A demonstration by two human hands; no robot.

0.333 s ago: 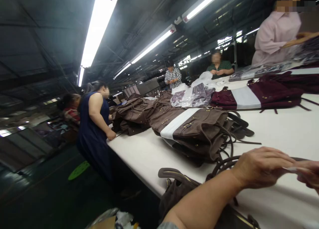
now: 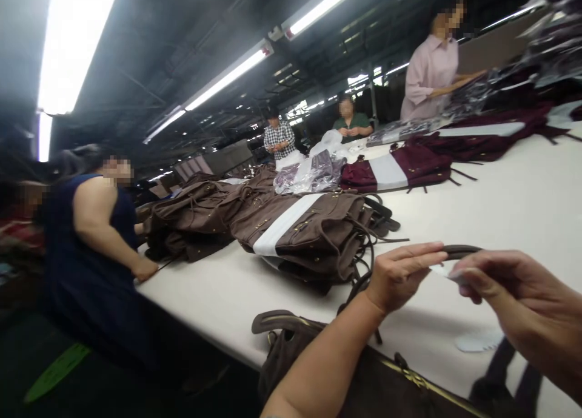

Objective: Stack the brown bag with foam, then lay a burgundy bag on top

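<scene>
My left hand (image 2: 400, 272) and my right hand (image 2: 504, 284) meet above the white table (image 2: 500, 193), both pinching a small white strip (image 2: 443, 272) between their fingertips. A dark brown bag (image 2: 364, 375) lies at the table's near edge under my left forearm, and its strap (image 2: 459, 250) shows just behind my fingers. A small white scrap (image 2: 477, 342) lies on the table below my right hand.
A pile of brown bags (image 2: 282, 224) with white bands lies further back. Maroon bags (image 2: 400, 166) and clear plastic wrapping (image 2: 309, 172) sit beyond it. A person in dark blue (image 2: 86, 254) leans on the table's left edge. Other people stand at the far end.
The view has swung right, so everything sits further left. Both my hands have come into fuller view, still pinching the white strip.
</scene>
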